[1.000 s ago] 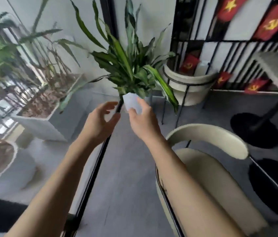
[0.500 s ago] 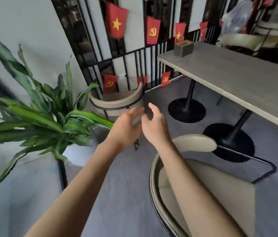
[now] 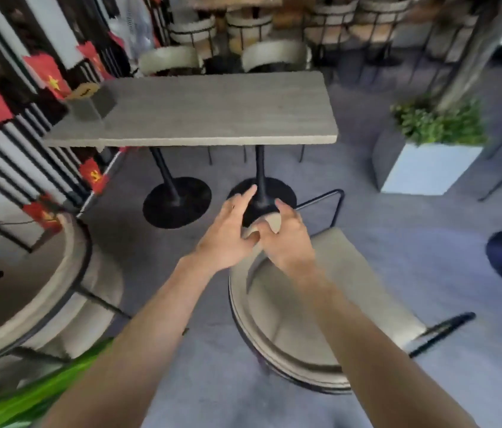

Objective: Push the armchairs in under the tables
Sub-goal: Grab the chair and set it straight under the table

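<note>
A beige armchair (image 3: pixel 330 304) with a black metal frame stands on the grey floor just in front of me, out from under the grey wooden table (image 3: pixel 200 109). My right hand (image 3: pixel 286 239) curls its fingers and thumb over the end of the chair's curved backrest. My left hand (image 3: pixel 228 233) lies beside it with fingers stretched out, touching the same end. A second beige armchair (image 3: pixel 49 291) sits at the left, also away from the table. The table's two black pedestal bases (image 3: pixel 178 202) show beyond my hands.
A small grey box (image 3: pixel 92 103) stands on the table's left end. A black railing with red flags (image 3: pixel 49 78) runs along the left. A white planter with a green bush (image 3: pixel 425 168) stands at the right. More chairs (image 3: pixel 274 57) crowd behind the table. Green leaves (image 3: pixel 27 396) fill the bottom left.
The view has swung from the potted plant round to the table. Both hands have come down together onto the end of the armchair's backrest, and the right hand has closed on it.
</note>
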Tool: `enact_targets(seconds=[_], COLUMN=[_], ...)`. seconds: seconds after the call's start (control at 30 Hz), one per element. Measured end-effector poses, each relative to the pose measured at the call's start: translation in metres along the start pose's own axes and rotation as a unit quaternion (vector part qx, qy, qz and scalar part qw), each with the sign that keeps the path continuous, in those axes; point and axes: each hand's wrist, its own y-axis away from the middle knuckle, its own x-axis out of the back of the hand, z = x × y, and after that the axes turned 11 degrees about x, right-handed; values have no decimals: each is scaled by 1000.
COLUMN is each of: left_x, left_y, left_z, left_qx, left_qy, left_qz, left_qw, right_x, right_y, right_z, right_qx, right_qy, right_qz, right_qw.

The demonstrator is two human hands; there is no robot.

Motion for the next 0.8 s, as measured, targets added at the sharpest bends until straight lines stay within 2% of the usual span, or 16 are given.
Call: enact_targets(seconds=[0.1, 0.2, 0.27, 0.37, 0.43, 0.5, 0.6, 0.7, 0.8], left_x=[-13, -34, -50, -75, -88, -98, -108, -110, -109], left_y=[-8, -15, -20, -32, -42, -53, -64, -66, -60], left_z=[-23, -51, -69, -96, -114, -130, -146, -157, -162], left_qx=[-48, -92, -115, -137, -159, -183, -234, -305, -317], left_qy=[-114, -227, -318, -460, -527, -560, -552, -518, -504], left_qz=[-61, -145, -201, -254, -262, -260, -220, -158, -129], left_qw=[990, 959, 920, 840, 792, 765, 770, 783, 793], right_x=[-20, -46, -60, -79, -93, -109, -132, -143, -141], right_y=[24, 54, 73, 93, 104, 114, 121, 123, 127], right_z=[25, 53, 71, 92, 106, 120, 133, 139, 142], right_qx=[-56, -113, -156, -220, -250, -241, -186, -172, -162], right_qy=[51, 98, 123, 109, 100, 168, 313, 352, 358], right_qz=[15, -4, -58, -152, -216, -256, -205, -174, -157], right_qw=[997, 989, 978, 958, 939, 921, 909, 903, 906])
